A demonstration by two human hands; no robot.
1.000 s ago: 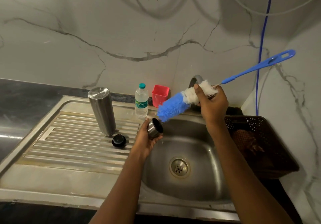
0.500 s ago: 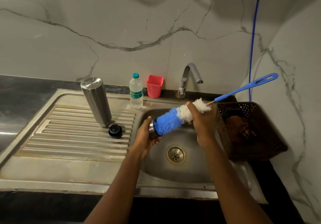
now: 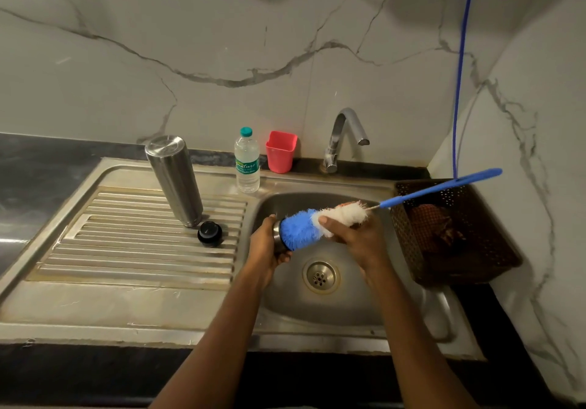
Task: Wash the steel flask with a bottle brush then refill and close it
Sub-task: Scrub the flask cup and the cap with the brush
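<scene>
Now the left hand (image 3: 264,246) curls its fingers (image 3: 282,258) round the light, likely slippery steel cup (image 3: 277,237), right hand (image 3: 358,237) gripping the soft bottle brush (image 3: 301,229), handle toward two o'clock.

**One head-worn view, angled down**

A wide-angle camera at head height faces forward and down across the bench (image 3: 38,167) toward the sink (image 3: 317,312) and the wall (image 3: 222,43) behind. It is close: the left grip (image 3: 264,245) and right grip (image 3: 356,235) lie mid-frame, forearms (image 3: 222,329) cut by the bottom edge.
</scene>
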